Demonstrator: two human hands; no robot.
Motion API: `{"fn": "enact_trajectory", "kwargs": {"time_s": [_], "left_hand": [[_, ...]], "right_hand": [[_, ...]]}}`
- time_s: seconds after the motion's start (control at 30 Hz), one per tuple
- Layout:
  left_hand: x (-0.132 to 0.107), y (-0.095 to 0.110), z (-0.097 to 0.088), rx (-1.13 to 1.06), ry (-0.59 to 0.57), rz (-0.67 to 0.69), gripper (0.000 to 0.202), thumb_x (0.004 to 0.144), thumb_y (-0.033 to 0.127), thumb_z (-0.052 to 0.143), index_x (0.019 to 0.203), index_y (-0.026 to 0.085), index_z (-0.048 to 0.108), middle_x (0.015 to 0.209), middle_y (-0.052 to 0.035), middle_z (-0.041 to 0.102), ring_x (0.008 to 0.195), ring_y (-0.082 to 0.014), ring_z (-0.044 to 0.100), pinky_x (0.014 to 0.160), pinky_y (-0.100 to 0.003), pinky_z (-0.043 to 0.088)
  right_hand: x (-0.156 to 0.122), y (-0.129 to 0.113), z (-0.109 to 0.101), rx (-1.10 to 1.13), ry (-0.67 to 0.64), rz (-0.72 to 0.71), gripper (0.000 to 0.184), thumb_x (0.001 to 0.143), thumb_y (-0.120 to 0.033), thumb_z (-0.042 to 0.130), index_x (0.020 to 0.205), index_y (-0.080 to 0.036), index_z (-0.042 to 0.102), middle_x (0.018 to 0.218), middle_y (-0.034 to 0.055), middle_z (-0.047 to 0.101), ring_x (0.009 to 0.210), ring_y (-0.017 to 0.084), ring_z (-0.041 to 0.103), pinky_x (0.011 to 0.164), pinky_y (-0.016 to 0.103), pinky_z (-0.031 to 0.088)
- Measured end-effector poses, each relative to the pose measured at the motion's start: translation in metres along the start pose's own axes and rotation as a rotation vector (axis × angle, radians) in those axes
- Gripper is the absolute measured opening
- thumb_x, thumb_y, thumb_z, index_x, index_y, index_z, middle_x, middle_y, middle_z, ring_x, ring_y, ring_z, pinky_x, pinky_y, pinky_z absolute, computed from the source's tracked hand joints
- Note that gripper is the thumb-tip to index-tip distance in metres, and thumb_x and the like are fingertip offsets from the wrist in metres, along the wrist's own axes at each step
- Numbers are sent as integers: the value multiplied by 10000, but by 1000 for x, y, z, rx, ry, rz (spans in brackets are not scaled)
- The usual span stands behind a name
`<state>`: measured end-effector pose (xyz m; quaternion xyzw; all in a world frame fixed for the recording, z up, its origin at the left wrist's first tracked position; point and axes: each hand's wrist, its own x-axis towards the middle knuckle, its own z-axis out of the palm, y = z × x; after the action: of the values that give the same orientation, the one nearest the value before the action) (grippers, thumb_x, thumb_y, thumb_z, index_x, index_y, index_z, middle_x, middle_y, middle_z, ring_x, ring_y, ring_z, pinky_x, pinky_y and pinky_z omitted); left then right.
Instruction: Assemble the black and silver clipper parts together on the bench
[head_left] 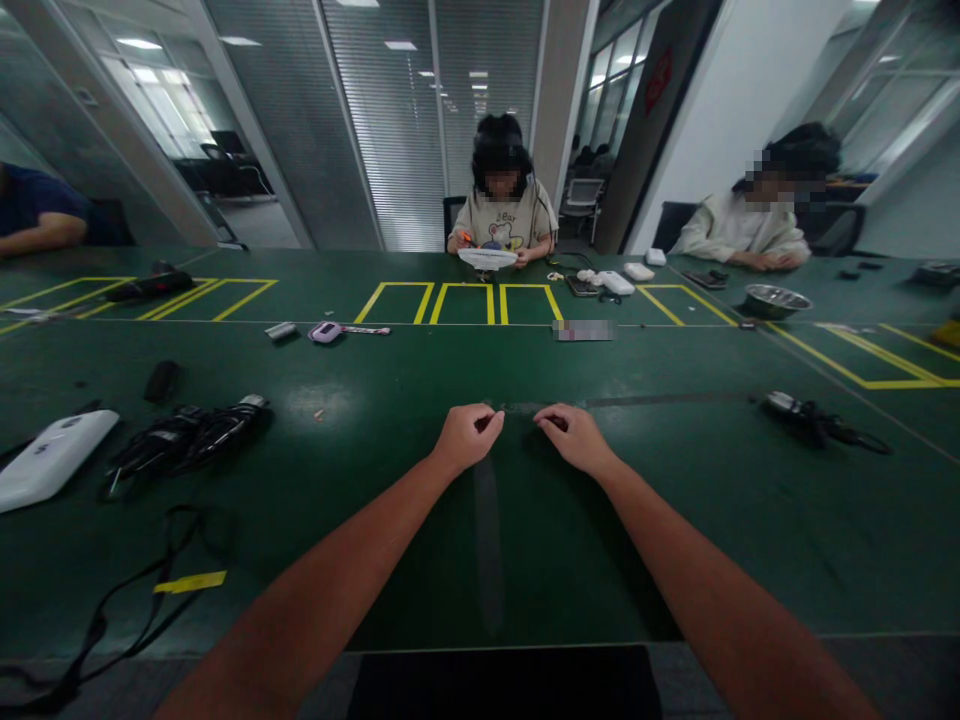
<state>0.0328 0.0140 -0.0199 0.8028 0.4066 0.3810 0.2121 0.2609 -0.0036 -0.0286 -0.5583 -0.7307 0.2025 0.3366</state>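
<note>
My left hand (469, 437) and my right hand (574, 437) rest at the middle of the green table (390, 530), a short gap apart. Both are loosely closed, thumbs against curled fingers, and I see nothing in either. The hollow inside each curl is dark. Between and below them, dark tape strips (489, 540) run along the tabletop. Neither hand touches a loose object.
On the left lie a white power bank-like device (60, 455), bundled black cables (187, 435) and a black strap (97, 625). At right are a cable (817, 418) and a metal bowl (776, 300). Across the table, a person (506, 215) holds a white object (487, 258).
</note>
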Motion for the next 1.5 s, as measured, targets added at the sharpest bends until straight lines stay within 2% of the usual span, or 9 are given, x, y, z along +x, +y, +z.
{"fn": "enact_trajectory", "kwargs": {"time_s": [0.43,0.53,0.6,0.77,0.9,1.03,1.2,1.37,1.5], "left_hand": [[-1,-1,-1,-32,25,-61,333,920,339,492,698,150,653,646,-24,617,598,-138,548,612,-268,429],[-1,-1,-1,-50,11,-83,329,927,336,479,722,147,654,665,-24,623,609,-136,554,610,-263,438],[0,-1,-2,-55,-6,-87,324,924,335,486,725,145,657,664,-22,622,607,-136,552,608,-263,436],[1,-1,-1,-49,-46,-66,284,902,306,520,729,141,675,673,-25,636,608,-136,553,615,-268,422],[1,-3,0,-42,-31,-63,276,897,302,524,734,147,685,682,-29,648,627,-143,565,629,-270,426],[1,-3,0,-59,-32,-68,270,899,302,521,752,149,688,717,-38,665,654,-149,582,650,-274,443],[1,-2,-1,-59,-36,-76,273,902,294,517,745,146,685,722,-41,665,648,-148,580,655,-280,448],[2,-1,0,-39,-80,-51,261,905,290,519,757,146,680,723,-45,663,655,-152,581,648,-285,445],[2,0,2,-21,-123,-8,245,902,283,527,767,149,682,720,-44,663,663,-155,585,669,-294,448]], "right_hand": [[2,2,-7,-30,18,-26,187,854,-242,539,920,-208,710,912,46,675,774,158,602,731,311,482],[5,12,-37,-142,150,-57,206,846,-225,527,950,-203,703,958,68,660,816,177,599,784,325,480],[4,27,-69,-257,341,-36,246,831,-200,505,982,-181,698,1007,91,643,884,196,584,861,345,454],[-19,83,-149,-520,802,354,370,768,-165,493,1088,-143,678,1057,160,592,1052,270,487,927,424,364],[-41,123,-177,-609,945,571,486,738,-188,527,1216,-140,595,1233,206,502,1182,311,395,962,486,312],[-50,147,-184,-675,933,644,551,731,-247,542,1268,-122,545,1338,231,442,1290,327,307,1042,545,199],[-59,174,-203,-784,854,742,576,744,-254,543,1306,-134,520,1417,260,372,1399,348,162,1027,632,101],[-79,215,-234,-777,709,854,638,747,-303,589,1359,-153,485,1347,280,435,1349,389,262,975,657,128],[-83,235,-247,-765,641,882,663,761,-368,632,1376,-169,486,1328,278,460,1309,405,300,968,638,145]]}}
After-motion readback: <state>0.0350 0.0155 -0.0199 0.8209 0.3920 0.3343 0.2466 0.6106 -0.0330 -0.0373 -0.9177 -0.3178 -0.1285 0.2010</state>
